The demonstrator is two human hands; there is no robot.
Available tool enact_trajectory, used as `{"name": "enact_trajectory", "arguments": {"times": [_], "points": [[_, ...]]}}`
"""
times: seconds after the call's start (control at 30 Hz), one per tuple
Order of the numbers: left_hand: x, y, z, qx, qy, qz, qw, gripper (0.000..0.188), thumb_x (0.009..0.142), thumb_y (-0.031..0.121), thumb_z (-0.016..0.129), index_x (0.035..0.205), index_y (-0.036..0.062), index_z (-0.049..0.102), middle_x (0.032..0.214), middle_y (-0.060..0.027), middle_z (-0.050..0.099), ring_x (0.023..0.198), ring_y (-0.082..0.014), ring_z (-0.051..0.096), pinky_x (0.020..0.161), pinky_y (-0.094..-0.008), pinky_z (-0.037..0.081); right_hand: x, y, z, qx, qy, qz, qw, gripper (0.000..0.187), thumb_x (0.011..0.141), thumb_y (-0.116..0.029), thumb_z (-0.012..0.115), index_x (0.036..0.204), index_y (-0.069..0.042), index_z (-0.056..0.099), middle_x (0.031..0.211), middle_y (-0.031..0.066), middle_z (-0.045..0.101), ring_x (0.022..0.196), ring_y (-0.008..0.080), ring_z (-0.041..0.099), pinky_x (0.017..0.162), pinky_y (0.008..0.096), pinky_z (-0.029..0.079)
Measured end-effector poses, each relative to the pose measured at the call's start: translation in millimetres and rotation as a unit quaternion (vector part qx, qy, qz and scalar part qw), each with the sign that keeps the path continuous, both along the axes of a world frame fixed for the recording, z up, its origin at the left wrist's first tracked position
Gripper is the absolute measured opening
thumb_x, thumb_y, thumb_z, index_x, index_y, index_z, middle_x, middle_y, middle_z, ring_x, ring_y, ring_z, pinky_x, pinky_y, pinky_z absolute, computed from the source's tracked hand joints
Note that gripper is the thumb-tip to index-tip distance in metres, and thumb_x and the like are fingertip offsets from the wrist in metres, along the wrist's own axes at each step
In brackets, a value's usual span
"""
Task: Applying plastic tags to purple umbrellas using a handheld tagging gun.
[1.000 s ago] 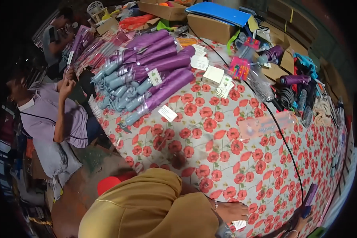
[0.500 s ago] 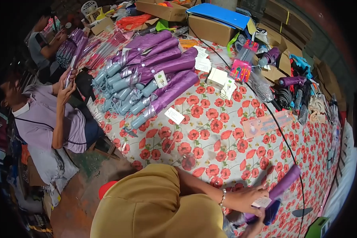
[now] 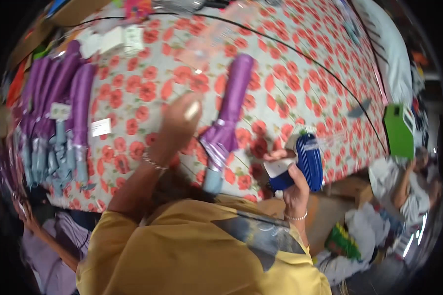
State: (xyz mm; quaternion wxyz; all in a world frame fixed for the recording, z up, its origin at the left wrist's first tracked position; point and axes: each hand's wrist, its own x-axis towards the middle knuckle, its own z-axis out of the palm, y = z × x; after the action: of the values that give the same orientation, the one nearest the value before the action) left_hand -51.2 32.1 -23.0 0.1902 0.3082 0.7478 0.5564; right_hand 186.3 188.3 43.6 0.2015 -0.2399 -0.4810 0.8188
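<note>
A folded purple umbrella (image 3: 235,91) with a grey-blue handle lies on the table between my hands, its handle toward me. My left hand (image 3: 179,120) is raised just left of it, smeared by motion, so its fingers and anything in them are unclear. To the right, my right hand (image 3: 296,189) is closed around a blue hand tool that looks like a tagging gun (image 3: 310,162), with a clear comb-like strip sticking out of its side. A white card-like piece (image 3: 279,169) shows at the fingers of that hand.
More folded purple umbrellas (image 3: 81,103) lie piled at the left, beside a small white card (image 3: 101,127). White boxes (image 3: 112,40) stand beyond. A black cable (image 3: 290,46) crosses the flowered tablecloth (image 3: 152,115). A green box (image 3: 398,130) is at the right edge; other people sit at both sides.
The view has swung right. My left hand has come off the umbrella, which now lies on the table. The blue tool is now in plain sight in my right hand.
</note>
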Motion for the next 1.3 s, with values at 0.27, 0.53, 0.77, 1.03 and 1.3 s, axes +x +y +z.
{"name": "enact_trajectory", "arguments": {"times": [0.27,0.53,0.77,1.03,1.3], "points": [[46.3,34.4,20.4,-0.102,-0.015,-0.071,0.992,0.046,0.073,0.017,0.07,0.115,0.0036,0.056,0.106,-0.0122,0.057,0.091,-0.0235,0.057,0.078,-0.033,0.046,16.9,-1.1,-11.2,-0.085,0.049,0.025,0.995,0.05,0.085,-0.024,0.051,0.124,0.006,0.042,0.1,0.027,0.059,0.09,0.0354,0.062,0.079,0.042,0.053],[42.5,5.4,26.3,-0.125,0.141,-0.119,0.975,0.049,0.07,0.019,0.075,0.113,0.0067,0.056,0.096,-0.009,0.056,0.081,-0.0231,0.056,0.071,-0.0328,0.047,12.9,-26.7,-28.9,-0.164,0.034,0.065,0.984,0.049,0.084,-0.02,0.051,0.124,0.007,0.042,0.09,0.0267,0.061,0.078,0.0339,0.064,0.075,0.0409,0.054],[60.9,-6.5,22.3,-0.077,0.136,-0.035,0.987,0.034,0.07,0.011,0.076,0.099,0.0031,0.061,0.088,-0.0088,0.057,0.078,-0.0226,0.054,0.07,-0.0327,0.046,10.9,-45.8,-26.3,-0.144,-0.108,0.128,0.975,0.038,0.086,-0.012,0.053,0.121,0.003,0.047,0.081,0.0157,0.064,0.076,0.0233,0.062,0.074,0.0303,0.05],[55.4,-15.1,15.6,-0.074,0.094,-0.096,0.988,0.028,0.069,0.006,0.072,0.094,0.0024,0.062,0.09,-0.0089,0.057,0.069,-0.0227,0.054,0.059,-0.0307,0.044,2.1,-46.4,-32.4,-0.127,-0.113,0.155,0.973,0.028,0.087,-0.009,0.058,0.112,0.001,0.055,0.082,0.0076,0.065,0.079,0.0155,0.058,0.076,0.0236,0.044],[56.8,-16.6,20.4,-0.064,0.071,-0.095,0.991,0.019,0.074,0.003,0.069,0.092,-0.0013,0.064,0.085,-0.0104,0.061,0.071,-0.0209,0.055,0.064,-0.0294,0.045,-4.2,-45.8,-37.6,-0.02,-0.129,0.151,0.98,0.023,0.084,-0.006,0.057,0.104,0.004,0.061,0.081,0.0113,0.066,0.075,0.0185,0.06,0.077,0.0269,0.046]]}}
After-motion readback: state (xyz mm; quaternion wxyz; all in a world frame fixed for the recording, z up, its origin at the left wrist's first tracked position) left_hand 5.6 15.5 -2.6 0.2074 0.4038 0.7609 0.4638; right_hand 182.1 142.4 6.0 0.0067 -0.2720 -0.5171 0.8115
